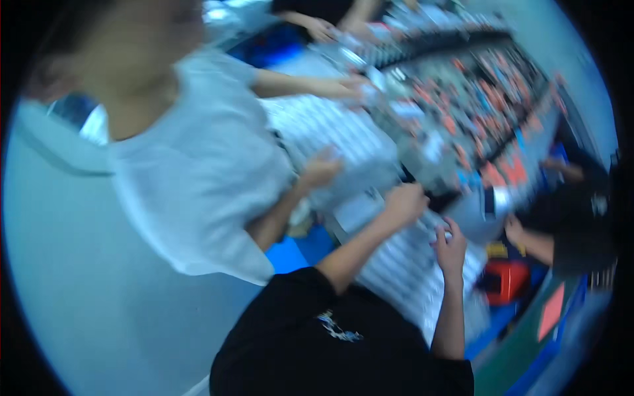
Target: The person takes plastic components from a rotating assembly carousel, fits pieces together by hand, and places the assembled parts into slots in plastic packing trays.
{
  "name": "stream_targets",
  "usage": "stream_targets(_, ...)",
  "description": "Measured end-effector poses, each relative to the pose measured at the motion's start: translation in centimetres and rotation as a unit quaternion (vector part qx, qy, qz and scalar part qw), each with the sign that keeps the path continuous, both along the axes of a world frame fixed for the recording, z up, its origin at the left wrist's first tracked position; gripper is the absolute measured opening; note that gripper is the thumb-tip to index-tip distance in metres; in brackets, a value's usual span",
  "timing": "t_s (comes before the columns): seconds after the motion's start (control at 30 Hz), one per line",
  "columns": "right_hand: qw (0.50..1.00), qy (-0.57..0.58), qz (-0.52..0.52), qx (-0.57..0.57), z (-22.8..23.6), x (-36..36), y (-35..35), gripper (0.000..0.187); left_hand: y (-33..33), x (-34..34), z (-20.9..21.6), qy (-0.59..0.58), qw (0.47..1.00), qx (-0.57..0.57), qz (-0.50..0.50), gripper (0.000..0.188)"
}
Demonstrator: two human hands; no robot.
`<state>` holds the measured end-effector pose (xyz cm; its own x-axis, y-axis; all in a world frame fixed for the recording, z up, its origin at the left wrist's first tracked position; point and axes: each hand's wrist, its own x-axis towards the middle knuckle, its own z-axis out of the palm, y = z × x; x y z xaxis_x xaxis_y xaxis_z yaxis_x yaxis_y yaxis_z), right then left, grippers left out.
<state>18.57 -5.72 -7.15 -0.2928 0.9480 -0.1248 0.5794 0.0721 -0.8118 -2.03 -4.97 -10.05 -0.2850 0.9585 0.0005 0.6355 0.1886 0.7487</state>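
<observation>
Blurred small orange, red and blue packages (485, 112) crowd the upper right; an orange box (507, 278) sits lower right.

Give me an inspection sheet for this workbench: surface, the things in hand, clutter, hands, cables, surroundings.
Surface: long workbench running away at a slant; picture blurred by motion.
Things in hand: pale ribbed sheets under both hands; what they are cannot be told.
Clutter: many small orange and blue pieces across the far side; a red box at the near end.
Hands: left hand closed at the sheets' edge, grip unclear; right hand fingers bent on the sheets.
Cables: nothing seen.
Surroundings: a person in a white shirt at the left with hands on the bench; a person in dark sleeves at the right; more hands at the far end.
</observation>
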Motion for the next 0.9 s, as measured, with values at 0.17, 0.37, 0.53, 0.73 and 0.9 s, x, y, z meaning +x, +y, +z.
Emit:
stream_targets(0.17, 0.985, 0.010, -0.172, 0.007, -1.3, 14.7, -3.6, 0.027, -6.6, 5.1, 1.0, -0.066, 0.985, 0.098, -0.124, 0.016)
stream_targets(0.37, 0.960, -0.165, 0.022, 0.223, -0.9, 18.6, -5.8, 0.035, -5.5, 12.4, -0.4, 0.049, 0.951, 0.132, -0.275, 0.035)
stream_targets(0.53, 0.939, -0.272, 0.085, 0.195, -1.6, 18.7, -6.5, 0.044, -6.6, 16.7, -1.4, 0.200, 0.922, 0.086, -0.322, 0.042)
stream_targets(0.73, 0.895, -0.349, 0.132, 0.243, -2.3, 17.4, -5.1, 0.050, -5.7, 19.5, -0.9, 0.338, 0.873, 0.124, -0.328, 0.014)
stream_targets(0.9, 0.935, -0.271, 0.160, 0.161, 0.2, 18.6, -3.3, 0.061, -3.6, 15.7, 2.6, 0.129, 0.909, 0.053, -0.393, 0.035)
